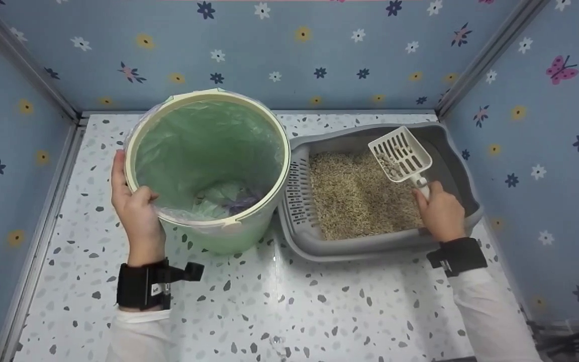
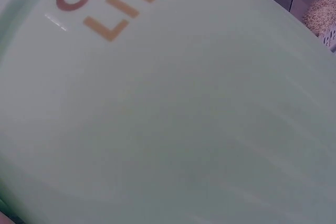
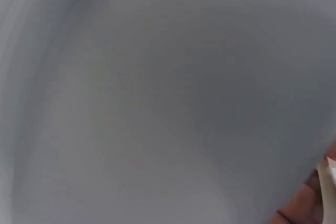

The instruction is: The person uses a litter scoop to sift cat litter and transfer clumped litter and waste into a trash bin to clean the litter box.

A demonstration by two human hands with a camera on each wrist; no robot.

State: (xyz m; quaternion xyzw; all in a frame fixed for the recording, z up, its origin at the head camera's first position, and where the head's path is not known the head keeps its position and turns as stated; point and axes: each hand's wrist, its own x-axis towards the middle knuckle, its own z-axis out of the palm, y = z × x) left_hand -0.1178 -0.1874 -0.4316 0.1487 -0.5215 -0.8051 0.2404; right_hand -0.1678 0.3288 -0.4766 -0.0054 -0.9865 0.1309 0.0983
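One scoop, one bin, one tray

Left hand: fingers curled, gripping; wrist strapped.
Right hand: fist closed, gripping; forearm sleeved white.

My left hand grips a smooth, glossy pale-green plastic bin lined with thin, crinkled translucent film. My right hand holds a white slotted plastic scoop over coarse, grainy tan litter in a matt grey plastic tray. The speckled tabletop looks polished.
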